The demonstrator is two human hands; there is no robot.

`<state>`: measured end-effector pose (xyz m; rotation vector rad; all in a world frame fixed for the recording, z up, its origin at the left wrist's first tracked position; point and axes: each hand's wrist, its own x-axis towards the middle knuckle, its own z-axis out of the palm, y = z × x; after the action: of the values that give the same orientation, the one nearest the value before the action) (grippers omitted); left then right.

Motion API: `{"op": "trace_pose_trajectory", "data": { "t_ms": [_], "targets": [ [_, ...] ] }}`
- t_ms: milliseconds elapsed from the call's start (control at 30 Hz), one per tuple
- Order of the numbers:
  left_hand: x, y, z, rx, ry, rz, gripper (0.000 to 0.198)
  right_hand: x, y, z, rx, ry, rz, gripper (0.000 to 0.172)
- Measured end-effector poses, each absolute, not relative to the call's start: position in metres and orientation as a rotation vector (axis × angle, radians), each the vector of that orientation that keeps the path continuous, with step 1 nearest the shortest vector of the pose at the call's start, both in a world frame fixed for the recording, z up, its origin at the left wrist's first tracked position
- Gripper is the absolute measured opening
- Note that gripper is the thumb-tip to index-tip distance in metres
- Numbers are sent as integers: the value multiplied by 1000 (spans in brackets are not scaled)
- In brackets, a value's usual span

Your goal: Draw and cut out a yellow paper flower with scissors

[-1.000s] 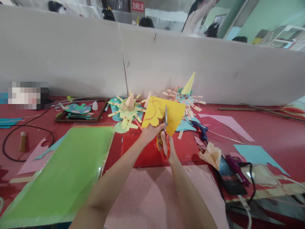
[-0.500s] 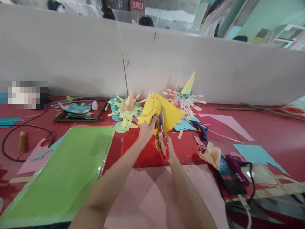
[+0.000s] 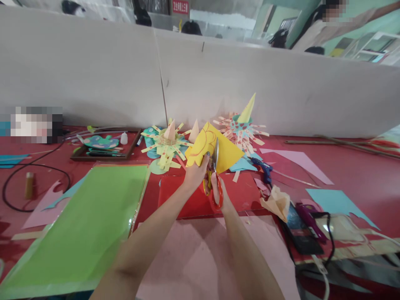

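Paper-strewn red surface (image 3: 359, 175) ends at a grey partition (image 3: 93, 79). Before it, left hand (image 3: 194, 175) grips yellow paper (image 3: 229, 152), right hand (image 3: 222, 199) clasps scissors (image 3: 216, 155).

2 slim forearms, bare to btm edge. left hand (image 3: 194, 175): bare, w/ dark polish on 1 fingernail (image 3: 207, 154). right hand (image 3: 219, 191): bare, nails too small to tell.

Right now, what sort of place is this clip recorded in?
Probably a shared craft workroom. The right hand cuts yellow paper with scissors while the left hand holds it; finished paper ornaments and a glue gun lie on the red table, and other people show beyond the white partition.
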<state>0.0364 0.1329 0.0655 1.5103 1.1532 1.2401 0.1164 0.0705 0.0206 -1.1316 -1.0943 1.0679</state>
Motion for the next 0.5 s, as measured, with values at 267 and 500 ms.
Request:
{"op": "trace_pose_trajectory", "data": {
  "t_ms": [267, 500],
  "targets": [
    [36, 132, 71, 1543, 1108, 1171, 36, 116, 70, 21, -1165, -1038, 1060, 50],
    [35, 132, 74, 1531, 1034, 1215, 38, 116, 69, 22, -1182, -1015, 1069, 49]
  ]
}}
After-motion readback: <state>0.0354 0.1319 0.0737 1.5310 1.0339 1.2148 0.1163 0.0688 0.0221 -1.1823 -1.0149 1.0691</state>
